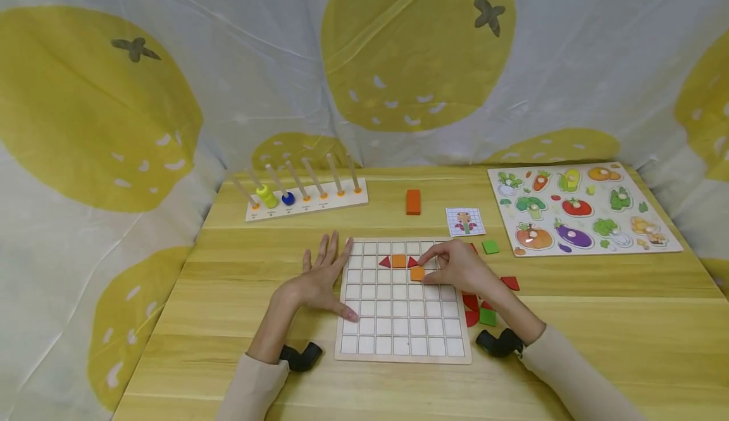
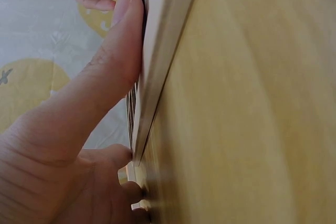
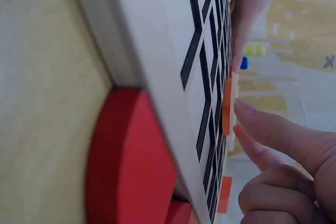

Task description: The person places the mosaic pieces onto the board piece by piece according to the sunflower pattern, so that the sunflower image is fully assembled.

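A white grid board (image 1: 398, 320) lies on the wooden table. Its second row holds a red triangle (image 1: 385, 261), an orange square (image 1: 398, 260) and another red triangle (image 1: 412, 261). My right hand (image 1: 426, 267) pinches a second orange square tile (image 1: 417, 273) that sits on the board just below that row. In the right wrist view the fingertips (image 3: 252, 116) touch this tile (image 3: 227, 108). My left hand (image 1: 327, 275) lies flat beside the board's left edge, fingers spread. Its thumb (image 2: 113, 61) presses on the board's rim (image 2: 157, 51).
Loose red pieces (image 1: 470, 304) and green squares (image 1: 487, 316) lie right of the board. A pattern card (image 1: 465, 221), an orange block (image 1: 413, 201), a peg rack (image 1: 307, 201) with rings and a vegetable puzzle (image 1: 581, 215) sit further back. A lemon-print cloth surrounds the table.
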### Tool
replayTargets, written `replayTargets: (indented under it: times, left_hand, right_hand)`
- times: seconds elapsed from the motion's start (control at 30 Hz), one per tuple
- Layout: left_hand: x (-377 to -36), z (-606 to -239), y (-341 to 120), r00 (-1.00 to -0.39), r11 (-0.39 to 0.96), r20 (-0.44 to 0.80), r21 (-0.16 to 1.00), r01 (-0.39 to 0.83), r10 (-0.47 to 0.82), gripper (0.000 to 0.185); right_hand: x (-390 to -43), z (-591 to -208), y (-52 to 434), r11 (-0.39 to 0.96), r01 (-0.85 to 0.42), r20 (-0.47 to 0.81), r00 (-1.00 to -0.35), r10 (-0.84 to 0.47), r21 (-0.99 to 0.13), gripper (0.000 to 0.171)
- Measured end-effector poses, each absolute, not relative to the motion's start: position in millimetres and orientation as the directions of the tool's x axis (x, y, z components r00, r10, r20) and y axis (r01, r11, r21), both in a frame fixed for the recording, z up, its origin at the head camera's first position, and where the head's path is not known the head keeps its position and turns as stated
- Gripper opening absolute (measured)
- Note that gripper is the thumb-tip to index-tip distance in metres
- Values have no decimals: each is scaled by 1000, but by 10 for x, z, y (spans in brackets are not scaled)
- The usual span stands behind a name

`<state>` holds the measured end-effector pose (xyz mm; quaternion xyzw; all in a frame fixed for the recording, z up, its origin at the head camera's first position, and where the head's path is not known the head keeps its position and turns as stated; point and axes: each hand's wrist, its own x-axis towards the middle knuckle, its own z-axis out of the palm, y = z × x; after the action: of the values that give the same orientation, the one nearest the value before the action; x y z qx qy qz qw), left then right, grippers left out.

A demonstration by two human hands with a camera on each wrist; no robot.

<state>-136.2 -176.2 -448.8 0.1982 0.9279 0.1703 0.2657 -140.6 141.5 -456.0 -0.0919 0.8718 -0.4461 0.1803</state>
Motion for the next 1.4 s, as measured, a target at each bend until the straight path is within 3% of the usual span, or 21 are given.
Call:
replayTargets:
  times: [1.4]
  left_hand:
    - [-1400, -4544, -1791, -755, 824, -406, 477, 305, 514, 160]
  right_hand:
    - [-1429, -4621, 1374, 520, 44, -265, -894, -360, -853, 22]
